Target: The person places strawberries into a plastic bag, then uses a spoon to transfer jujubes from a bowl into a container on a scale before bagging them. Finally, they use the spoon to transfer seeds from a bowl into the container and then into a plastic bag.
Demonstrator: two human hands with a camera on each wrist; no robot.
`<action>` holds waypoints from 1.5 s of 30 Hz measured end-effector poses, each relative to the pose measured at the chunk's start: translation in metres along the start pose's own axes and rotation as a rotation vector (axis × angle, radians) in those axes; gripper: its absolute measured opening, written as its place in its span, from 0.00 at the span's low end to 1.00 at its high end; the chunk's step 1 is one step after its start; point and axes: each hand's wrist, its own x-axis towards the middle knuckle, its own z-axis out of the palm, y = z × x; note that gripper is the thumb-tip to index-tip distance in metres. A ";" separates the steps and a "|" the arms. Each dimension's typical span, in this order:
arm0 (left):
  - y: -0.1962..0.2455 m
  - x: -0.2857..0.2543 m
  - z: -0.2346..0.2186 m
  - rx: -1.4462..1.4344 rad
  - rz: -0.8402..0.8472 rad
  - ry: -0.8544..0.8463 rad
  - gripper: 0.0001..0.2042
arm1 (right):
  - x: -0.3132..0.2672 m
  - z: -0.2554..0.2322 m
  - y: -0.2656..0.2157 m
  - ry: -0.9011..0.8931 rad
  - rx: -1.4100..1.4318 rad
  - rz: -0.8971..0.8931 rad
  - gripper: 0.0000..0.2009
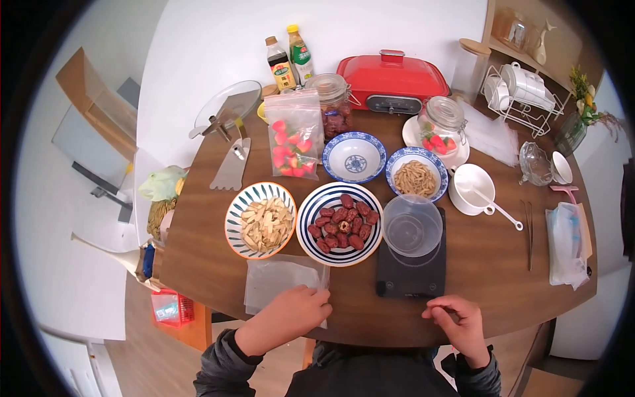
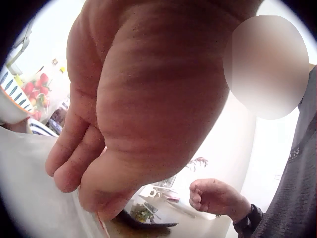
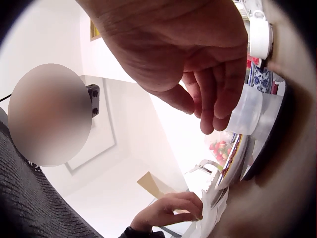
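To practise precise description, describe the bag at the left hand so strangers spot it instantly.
On the brown table, find the blue-ringed bowl of red dates. In front of it, to the left, lies the clear plastic bag. Unlike the strawberry bag farther back, it looks flat and empty, and the left hand holds its edge.

Clear bag (image 1: pixel 274 278) partly hidden by left hand (image 1: pixel 291 316), scale (image 1: pixel 411 286) partly under plastic tub (image 1: pixel 411 228), bottle labels (image 1: pixel 283 73) unreadably small
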 end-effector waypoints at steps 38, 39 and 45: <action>-0.010 0.018 -0.009 -0.193 0.098 0.036 0.13 | 0.063 0.073 0.005 -0.194 -0.547 -0.289 0.08; -0.015 0.018 -0.005 -0.261 0.106 0.118 0.14 | 0.061 0.065 0.003 -0.187 -0.519 -0.262 0.06; -0.030 0.010 0.027 -0.610 -0.762 0.449 0.07 | 0.050 0.020 0.007 0.120 -0.249 0.016 0.04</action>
